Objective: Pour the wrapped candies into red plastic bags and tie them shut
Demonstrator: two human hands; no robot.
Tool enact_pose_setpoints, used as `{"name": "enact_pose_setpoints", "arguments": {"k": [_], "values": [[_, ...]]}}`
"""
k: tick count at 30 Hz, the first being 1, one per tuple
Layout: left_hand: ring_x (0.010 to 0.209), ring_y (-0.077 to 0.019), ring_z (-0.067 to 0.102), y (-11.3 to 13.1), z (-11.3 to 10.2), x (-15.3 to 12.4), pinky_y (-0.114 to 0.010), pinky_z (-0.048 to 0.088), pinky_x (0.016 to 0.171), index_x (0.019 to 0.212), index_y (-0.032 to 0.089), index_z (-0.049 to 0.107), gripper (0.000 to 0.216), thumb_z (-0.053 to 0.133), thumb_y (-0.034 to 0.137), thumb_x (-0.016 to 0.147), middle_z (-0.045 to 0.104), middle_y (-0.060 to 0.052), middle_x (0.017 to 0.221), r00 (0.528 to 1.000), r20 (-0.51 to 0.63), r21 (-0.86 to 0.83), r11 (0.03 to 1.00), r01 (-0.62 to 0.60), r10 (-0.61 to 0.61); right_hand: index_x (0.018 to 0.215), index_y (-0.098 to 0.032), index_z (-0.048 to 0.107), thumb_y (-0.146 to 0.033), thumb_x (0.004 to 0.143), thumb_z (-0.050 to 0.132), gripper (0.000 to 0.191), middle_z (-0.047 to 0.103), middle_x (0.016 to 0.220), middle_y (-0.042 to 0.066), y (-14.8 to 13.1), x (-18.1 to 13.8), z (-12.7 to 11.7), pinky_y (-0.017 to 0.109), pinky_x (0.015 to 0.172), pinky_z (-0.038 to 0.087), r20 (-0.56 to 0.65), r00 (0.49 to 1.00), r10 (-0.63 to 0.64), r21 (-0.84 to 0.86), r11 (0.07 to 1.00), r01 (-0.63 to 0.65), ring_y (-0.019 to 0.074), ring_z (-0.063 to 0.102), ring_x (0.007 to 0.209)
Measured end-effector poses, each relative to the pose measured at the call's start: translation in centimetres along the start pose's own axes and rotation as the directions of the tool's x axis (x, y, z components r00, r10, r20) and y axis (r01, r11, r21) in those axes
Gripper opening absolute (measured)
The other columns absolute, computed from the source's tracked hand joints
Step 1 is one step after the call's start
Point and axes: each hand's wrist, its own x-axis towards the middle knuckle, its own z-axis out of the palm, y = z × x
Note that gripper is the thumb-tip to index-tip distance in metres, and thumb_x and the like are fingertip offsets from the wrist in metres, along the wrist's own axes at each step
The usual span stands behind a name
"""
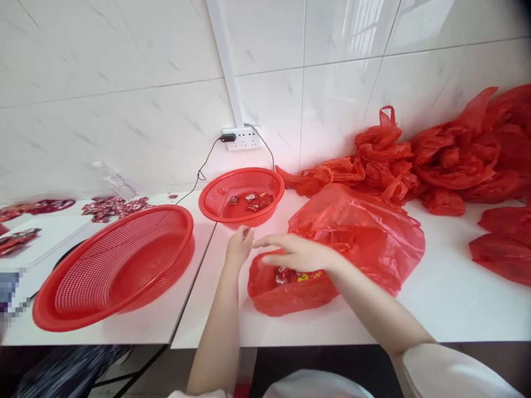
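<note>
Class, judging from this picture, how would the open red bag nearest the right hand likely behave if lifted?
The red bag would probably be floppy: its thin film is creased and slumped. The wrapped packets inside would likely shift and make its bottom sag. Its wide-open mouth suggests they might spill if tipped.

Packets (284,275) in bag (290,301), basket (213,196) behind, perhaps touching

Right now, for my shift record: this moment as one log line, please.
left hand: near small basket, grip unclear; right hand: open, above front bag; front bag: packets inside; small basket: packets inside
</note>
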Motion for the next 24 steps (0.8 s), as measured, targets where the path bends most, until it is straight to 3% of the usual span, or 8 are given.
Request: {"name": "enact_pose_setpoints", "arguments": {"k": [1,2,5,9,14,17,20,24], "values": [[0.057,-0.0170,0.052,0.4,-0.9,-0.7,-0.026,0.035,0.055,0.063,0.021,0.055,0.023,0.068,0.037,0.074,0.058,0.000,0.060,1.000,0.031,0.069,0.998,-0.002,0.000,0.133,-0.025,0.057,-0.038,0.092,0.054,0.043,0.058,0.136,0.007,0.1,-1.9,-1.5,0.043,0.109,0.037,-0.091,0.996,0.024,-0.146,0.989,-0.037,0.0242,0.053,0.125],[0.059,-0.0175,0.052,0.9,-1.7,-1.7,-0.027,0.032,0.056,0.065,0.022,0.054,0.025,0.062,0.040,0.080,0.059,-0.001,0.064,0.998,0.058,0.290,0.955,-0.054,0.039,0.134,-0.024,0.055,-0.038,0.093,0.052,0.044,0.058,0.136,0.008,0.3,-3.7,-2.9,0.045,0.109,0.037,-0.163,0.984,0.073,-0.279,0.953,-0.117,0.0257,0.053,0.125],[0.066,-0.0208,0.057,2.5,-3.5,-5.2,-0.029,0.031,0.058,0.077,0.024,0.057,0.029,0.048,0.048,0.089,0.064,-0.004,0.077,0.987,0.158,0.674,0.733,-0.093,-0.020,0.138,-0.018,0.051,-0.037,0.094,0.045,0.048,0.054,0.139,0.014,1.8,-7.8,-5.2,0.054,0.107,0.035,-0.334,0.907,0.258,-0.555,0.724,-0.410,0.0332,0.049,0.129],[0.082,-0.0257,0.062,3.7,-3.5,-8.8,-0.030,0.035,0.060,0.089,0.024,0.065,0.030,0.048,0.050,0.089,0.065,-0.008,0.090,0.940,0.301,0.819,0.548,-0.168,-0.163,0.138,-0.010,0.048,-0.035,0.092,0.046,0.052,0.055,0.136,0.021,4.4,-10.0,-5.4,0.051,0.097,0.044,-0.340,0.806,0.485,-0.621,0.527,-0.580,0.0373,0.054,0.123],[0.087,-0.0293,0.064,2.9,-2.9,-10.0,-0.033,0.040,0.063,0.092,0.020,0.069,0.027,0.060,0.043,0.082,0.067,-0.012,0.093,0.897,0.328,0.880,0.441,-0.176,-0.297,0.113,-0.017,0.060,-0.029,0.088,0.050,0.030,0.069,0.100,0.014,6.1,-10.5,-4.8,0.037,0.069,0.046,-0.373,0.774,0.511,-0.627,0.476,-0.616,0.0300,0.067,0.089],[0.080,-0.0287,0.066,2.3,-3.3,-10.3,-0.034,0.039,0.063,0.075,0.019,0.066,0.005,0.062,0.021,0.077,0.068,-0.012,0.084,0.842,0.378,0.888,0.410,-0.211,-0.385,0.081,-0.020,0.061,-0.027,0.088,0.046,0.018,0.066,0.079,0.007,5.8,-10.7,-5.0,0.032,0.058,0.037,-0.380,0.772,0.510,-0.613,0.486,-0.623,0.0224,0.062,0.069],[0.071,-0.0253,0.064,2.6,-4.4,-10.0,-0.033,0.038,0.062,0.059,0.020,0.057,0.019,0.056,0.011,0.075,0.067,-0.009,0.073,0.834,0.412,0.864,0.448,-0.230,-0.366,0.067,-0.020,0.055,-0.035,0.091,0.044,0.030,0.063,0.072,0.004,5.2,-10.8,-5.8,0.031,0.057,0.036,-0.369,0.805,0.464,-0.507,0.626,-0.593,0.0183,0.057,0.064],[0.069,-0.0218,0.061,4.5,-6.6,-7.5,-0.032,0.043,0.063,0.070,0.023,0.064,0.016,0.058,0.031,0.081,0.067,-0.006,0.080,0.901,0.409,0.631,0.759,-0.163,-0.147,0.070,-0.020,0.059,-0.048,0.090,0.047,0.036,0.065,0.073,0.002,4.0,-10.5,-7.2,0.030,0.062,0.040,-0.448,0.814,0.368,-0.319,0.785,-0.531,0.0179,0.058,0.067]]}}
